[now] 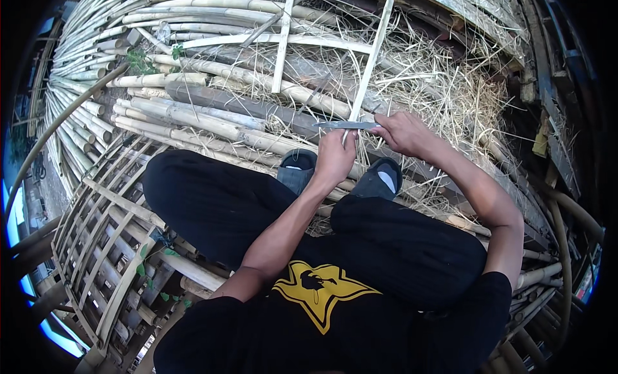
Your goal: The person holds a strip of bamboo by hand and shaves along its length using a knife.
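My right hand [405, 134] is closed around the handle end of a knife [344, 125], whose grey blade points left. Just below the blade, my left hand [336, 156] pinches the near end of a pale bamboo strip [372, 57]. From there the strip stretches away from me, tilted slightly right. The blade crosses the strip close to my left fingers; whether it has cut in cannot be made out. A second split strip [282, 46] lies apart, across the poles further off to the left.
Long bamboo poles [212, 121] cover the ground ahead and to the left. Curly shavings [444, 103] heap up at the right. A woven bamboo frame [122, 206] stands by my left knee. My dark shoes [380, 179] rest just below my hands. Stacked timber [476, 20] borders the far right.
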Tool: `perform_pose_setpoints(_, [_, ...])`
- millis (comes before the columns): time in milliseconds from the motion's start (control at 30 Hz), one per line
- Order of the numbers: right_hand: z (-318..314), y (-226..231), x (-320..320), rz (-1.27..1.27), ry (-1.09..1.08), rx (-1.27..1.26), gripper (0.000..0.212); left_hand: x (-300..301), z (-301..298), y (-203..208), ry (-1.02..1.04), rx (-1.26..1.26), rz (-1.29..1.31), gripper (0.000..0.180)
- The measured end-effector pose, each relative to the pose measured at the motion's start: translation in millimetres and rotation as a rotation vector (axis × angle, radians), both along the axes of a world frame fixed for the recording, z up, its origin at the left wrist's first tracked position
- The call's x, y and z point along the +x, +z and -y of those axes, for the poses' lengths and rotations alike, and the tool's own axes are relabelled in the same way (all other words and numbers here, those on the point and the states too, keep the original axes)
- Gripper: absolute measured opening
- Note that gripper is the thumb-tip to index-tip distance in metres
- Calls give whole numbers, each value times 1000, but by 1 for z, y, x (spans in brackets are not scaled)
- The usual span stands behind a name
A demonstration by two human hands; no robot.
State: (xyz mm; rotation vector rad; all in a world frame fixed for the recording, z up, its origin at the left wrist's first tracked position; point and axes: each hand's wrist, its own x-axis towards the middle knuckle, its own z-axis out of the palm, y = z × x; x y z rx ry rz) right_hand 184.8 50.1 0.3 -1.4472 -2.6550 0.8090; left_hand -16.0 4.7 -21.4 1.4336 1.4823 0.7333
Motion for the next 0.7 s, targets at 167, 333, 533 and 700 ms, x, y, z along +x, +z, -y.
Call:
perform_pose_setpoints(167, [-4,-4,2,49,19,22,45,2,-2,10,13,-30,-75,22])
perform_pose_setpoints(333, [-8,-4,5,56,13,88,53,3,-3,4,8,-6,-60,23])
perform_pose_setpoints(533, [-22,-15,17,128,-168,138,44,5,2,23,-28,-95,-56,24])
perform_pose_setpoints(700, [-53,-9,92,241,-330,199,45,10,17,27,-147,-108,0,25])
